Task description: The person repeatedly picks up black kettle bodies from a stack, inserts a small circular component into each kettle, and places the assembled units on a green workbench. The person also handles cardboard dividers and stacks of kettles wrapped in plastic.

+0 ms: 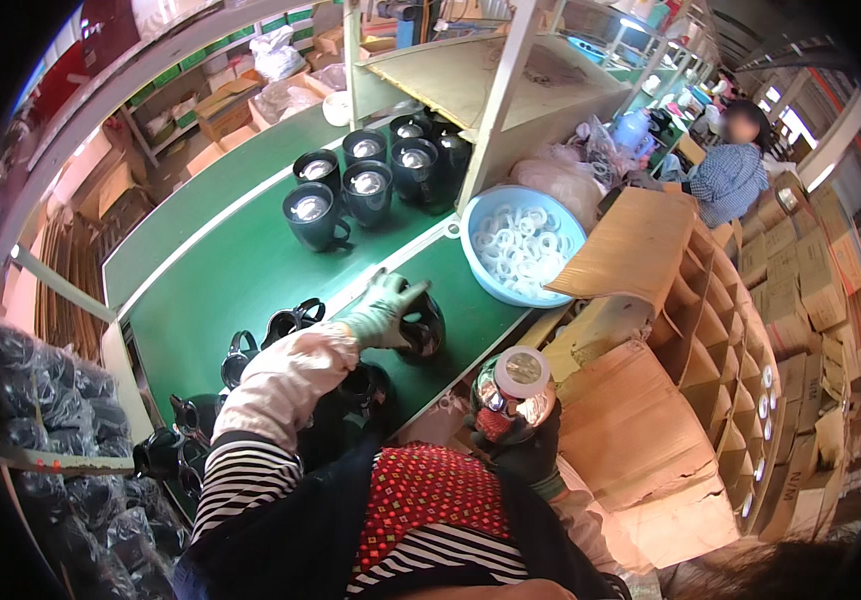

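Observation:
My left hand (385, 309), in a pale grey-green glove, reaches over the green work surface (235, 266) and grips a glossy black mug (428, 328) near its rim. Close to my body, my right hand (526, 448) wears a dark glove and holds a shiny metal vessel (511, 397) upright. A translucent white ring (523, 371) sits around the vessel's mouth. Below my left forearm stand several more black mugs (292, 322), partly hidden by the sleeve. Farther back is a group of black mugs (312, 214) with bright metallic insides.
A blue basin (475, 259) of white rings (524, 240) stands at the right edge. Beside me is an open carton (640, 420) with cardboard dividers (700, 360). A metal post (502, 97) rises behind the basin. Plastic-wrapped black items (63, 397) are stacked left. A person (730, 176) sits farther off.

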`<state>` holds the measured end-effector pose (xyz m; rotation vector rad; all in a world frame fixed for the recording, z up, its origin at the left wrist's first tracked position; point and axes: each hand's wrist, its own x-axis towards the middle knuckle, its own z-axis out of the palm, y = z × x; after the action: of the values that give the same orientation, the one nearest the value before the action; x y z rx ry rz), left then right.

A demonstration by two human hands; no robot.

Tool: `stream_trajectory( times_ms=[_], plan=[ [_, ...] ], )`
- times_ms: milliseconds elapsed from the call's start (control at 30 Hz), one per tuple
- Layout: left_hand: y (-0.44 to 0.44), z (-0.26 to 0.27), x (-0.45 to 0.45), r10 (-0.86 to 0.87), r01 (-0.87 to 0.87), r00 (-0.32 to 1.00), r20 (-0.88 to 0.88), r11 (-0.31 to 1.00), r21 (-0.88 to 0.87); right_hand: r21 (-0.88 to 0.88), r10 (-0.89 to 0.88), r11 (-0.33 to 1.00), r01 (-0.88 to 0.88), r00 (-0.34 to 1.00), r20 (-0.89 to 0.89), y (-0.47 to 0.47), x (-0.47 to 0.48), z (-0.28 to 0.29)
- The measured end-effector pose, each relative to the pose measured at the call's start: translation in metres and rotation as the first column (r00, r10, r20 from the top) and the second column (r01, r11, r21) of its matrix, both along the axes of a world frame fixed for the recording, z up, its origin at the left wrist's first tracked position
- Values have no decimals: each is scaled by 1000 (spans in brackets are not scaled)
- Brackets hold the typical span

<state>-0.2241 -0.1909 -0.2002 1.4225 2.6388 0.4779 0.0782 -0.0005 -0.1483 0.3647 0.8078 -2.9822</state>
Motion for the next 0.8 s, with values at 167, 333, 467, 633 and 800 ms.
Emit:
stream_trajectory(
  times_ms=[167,333,467,633,800],
  plan=[
    [-52,124,7,127,-121,991,44,699,704,119,-184,976,181,983,12,-10,-6,-5],
    [-91,223,67,-417,-380,771,482,306,873,869,-148,-66,491,856,-495,-12,-15,-13],
    [-78,258,97,-257,31,952,165,617,787,871,150,-144,471,880,-451,-13,-18,17],
    [-43,249,130,-275,249,959,-67,708,660,855,140,95,510,844,-518,-26,-50,98],
    [-18,231,150,-239,244,966,-94,736,631,865,55,340,369,911,-410,-37,-38,129]
  ],
)
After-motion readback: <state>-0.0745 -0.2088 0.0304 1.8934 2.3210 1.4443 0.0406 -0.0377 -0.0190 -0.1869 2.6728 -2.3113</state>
